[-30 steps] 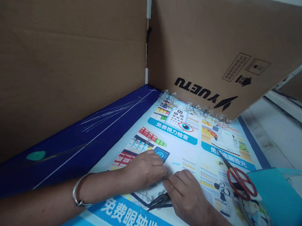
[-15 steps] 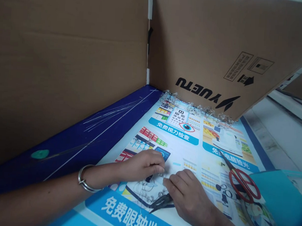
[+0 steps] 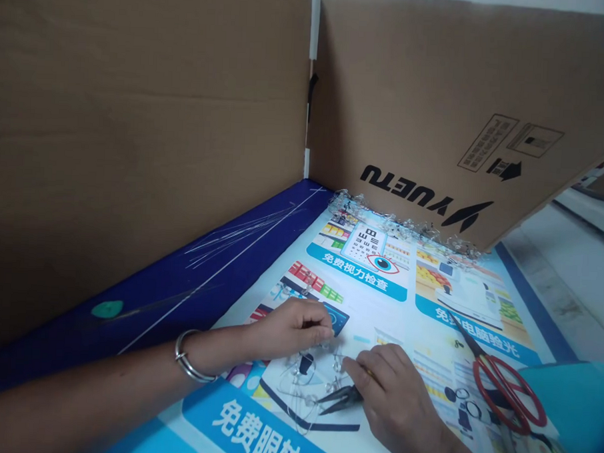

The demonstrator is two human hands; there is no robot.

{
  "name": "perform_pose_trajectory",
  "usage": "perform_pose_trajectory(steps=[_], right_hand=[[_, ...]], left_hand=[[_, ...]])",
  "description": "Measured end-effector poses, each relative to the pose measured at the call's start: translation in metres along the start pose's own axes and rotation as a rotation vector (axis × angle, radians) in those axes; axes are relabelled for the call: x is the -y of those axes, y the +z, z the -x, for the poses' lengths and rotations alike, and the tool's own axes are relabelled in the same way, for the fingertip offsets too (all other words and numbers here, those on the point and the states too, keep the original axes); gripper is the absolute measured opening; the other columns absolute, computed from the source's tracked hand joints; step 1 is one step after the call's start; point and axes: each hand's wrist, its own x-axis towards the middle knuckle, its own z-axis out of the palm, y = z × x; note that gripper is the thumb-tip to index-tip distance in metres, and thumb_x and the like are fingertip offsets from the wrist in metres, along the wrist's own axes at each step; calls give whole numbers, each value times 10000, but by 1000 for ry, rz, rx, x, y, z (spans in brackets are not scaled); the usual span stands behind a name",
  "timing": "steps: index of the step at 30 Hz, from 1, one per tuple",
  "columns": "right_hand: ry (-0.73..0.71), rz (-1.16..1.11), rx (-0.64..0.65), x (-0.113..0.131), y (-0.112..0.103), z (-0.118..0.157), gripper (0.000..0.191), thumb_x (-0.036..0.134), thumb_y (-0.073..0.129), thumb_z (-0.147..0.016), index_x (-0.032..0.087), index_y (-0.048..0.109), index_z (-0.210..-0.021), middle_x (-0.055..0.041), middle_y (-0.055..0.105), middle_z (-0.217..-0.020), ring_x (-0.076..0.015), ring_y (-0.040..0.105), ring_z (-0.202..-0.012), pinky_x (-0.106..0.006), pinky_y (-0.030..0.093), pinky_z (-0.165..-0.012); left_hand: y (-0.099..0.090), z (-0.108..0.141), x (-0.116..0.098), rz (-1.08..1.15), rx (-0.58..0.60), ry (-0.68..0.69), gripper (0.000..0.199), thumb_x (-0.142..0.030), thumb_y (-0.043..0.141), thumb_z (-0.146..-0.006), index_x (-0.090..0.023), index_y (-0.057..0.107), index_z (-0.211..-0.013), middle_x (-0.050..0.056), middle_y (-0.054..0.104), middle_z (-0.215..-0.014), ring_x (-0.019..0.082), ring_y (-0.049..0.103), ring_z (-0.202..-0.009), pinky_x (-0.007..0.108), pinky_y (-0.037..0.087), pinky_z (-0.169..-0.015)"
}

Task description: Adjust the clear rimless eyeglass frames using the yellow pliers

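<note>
My left hand (image 3: 295,330), with a silver bangle on the wrist, is closed in a pinch on a strand of clear beads on thin wire (image 3: 299,393). The strand hangs below the fingers in loose loops over the printed sheet. My right hand (image 3: 395,391) is a little to the right and nearer, fingers curled around dark needle-nose pliers (image 3: 342,398). Their jaws point left, slightly parted, beside the beads. Its thumb and forefinger are close to the strand; whether they also pinch wire cannot be made out.
Red-handled scissors (image 3: 509,392) lie at the right beside a turquoise sheet (image 3: 559,405). Many beaded wire pieces (image 3: 407,228) line the foot of the cardboard wall (image 3: 412,91). Cut wires (image 3: 241,234) and a green lump (image 3: 107,309) lie on the blue strip at left.
The view has shifted, so everything appears slightly farther right and lower. My right hand has drawn a little away from the left, and the pliers' jaws show more openly.
</note>
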Motion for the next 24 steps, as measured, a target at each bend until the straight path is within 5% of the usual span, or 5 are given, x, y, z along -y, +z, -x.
perform_pose_trajectory(steps=[7,24], right_hand=[[197,48,-167,-10,2,4,276,86,438,-803,150,596,-1020,-84,596,-895,-198,505,-831,-355,393,-733],[290,249,74,-11,8,8,271,82,453,-815,147,587,-1041,-87,557,-837,-215,451,-768,-366,319,-680]], left_hand=[[3,4,-2,-115,-6,28,198,-220,475,-882,-148,579,-731,-12,559,-674,105,507,-657,218,381,-629],[14,10,-5,-192,-17,117,154,-198,407,-892,-155,510,-787,26,544,-732,129,494,-675,250,392,-633]])
